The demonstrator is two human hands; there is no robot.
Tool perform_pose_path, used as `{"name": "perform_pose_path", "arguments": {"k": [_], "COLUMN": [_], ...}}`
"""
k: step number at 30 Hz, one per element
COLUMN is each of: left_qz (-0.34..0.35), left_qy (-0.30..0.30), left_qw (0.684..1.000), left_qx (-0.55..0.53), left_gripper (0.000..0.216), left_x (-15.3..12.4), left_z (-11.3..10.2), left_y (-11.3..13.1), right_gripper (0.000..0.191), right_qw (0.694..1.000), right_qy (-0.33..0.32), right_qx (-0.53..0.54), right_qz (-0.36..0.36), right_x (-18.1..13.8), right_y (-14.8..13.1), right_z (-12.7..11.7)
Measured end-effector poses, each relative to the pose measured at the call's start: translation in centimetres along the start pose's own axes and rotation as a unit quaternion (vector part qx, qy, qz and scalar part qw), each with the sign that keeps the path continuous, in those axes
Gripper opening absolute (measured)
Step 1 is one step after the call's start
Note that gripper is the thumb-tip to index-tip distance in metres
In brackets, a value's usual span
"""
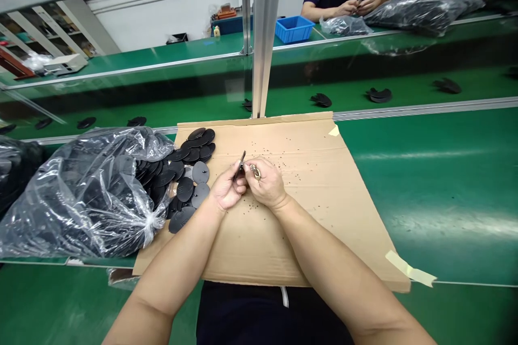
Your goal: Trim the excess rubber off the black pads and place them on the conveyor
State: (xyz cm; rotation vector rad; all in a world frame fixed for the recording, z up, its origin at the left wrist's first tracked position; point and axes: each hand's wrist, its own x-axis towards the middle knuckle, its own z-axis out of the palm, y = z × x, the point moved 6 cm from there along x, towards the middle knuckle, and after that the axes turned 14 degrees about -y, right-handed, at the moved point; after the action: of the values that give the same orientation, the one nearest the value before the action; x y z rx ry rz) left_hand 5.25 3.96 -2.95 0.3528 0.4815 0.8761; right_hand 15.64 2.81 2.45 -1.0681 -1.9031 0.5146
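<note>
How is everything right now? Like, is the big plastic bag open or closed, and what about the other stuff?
Left hand: closed on a dark piece
Dark piece: held, tilted
Right hand: closed on a metal tool
Metal tool: held
Discs: loose, overlapping
Plastic bag: open, discs spilling out
Cardboard: flat, speckled with dark bits
Blue bin: upright, open-topped

A green bench (437, 172) is partly covered by a cardboard sheet (332, 215). Dark specks (253, 206) are scattered on the sheet; black discs (185, 189) are heaped at its left side, beside a plastic bag (84, 188).
</note>
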Motion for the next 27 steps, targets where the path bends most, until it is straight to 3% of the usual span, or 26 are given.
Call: {"name": "perform_pose_path", "arguments": {"k": [5,17,22,27], "left_qz": [-0.006,-0.077,-0.06,-0.023], "left_qy": [0.009,-0.002,0.007,-0.005], "left_qw": [0.999,0.996,0.997,0.998], "left_qx": [-0.036,-0.051,-0.053,-0.063], "left_gripper": [0.021,0.038,0.04,0.039], "left_x": [0.0,-0.6,-0.5,-0.3], "left_z": [-0.1,0.0,0.0,0.2], "left_y": [0.0,-0.6,-0.6,-0.5], "right_gripper": [0.018,0.017,0.017,0.018], "right_qw": [0.998,0.995,0.996,0.998], "right_qy": [-0.036,-0.026,-0.009,0.007], "right_qx": [0.051,-0.01,-0.023,0.038], "right_qz": [-0.016,-0.097,-0.082,-0.05], "right_x": [0.2,-0.2,-0.3,-0.2], "right_y": [0.2,-0.7,-0.8,-0.4], "right_z": [0.2,-0.2,0.0,0.2]}}
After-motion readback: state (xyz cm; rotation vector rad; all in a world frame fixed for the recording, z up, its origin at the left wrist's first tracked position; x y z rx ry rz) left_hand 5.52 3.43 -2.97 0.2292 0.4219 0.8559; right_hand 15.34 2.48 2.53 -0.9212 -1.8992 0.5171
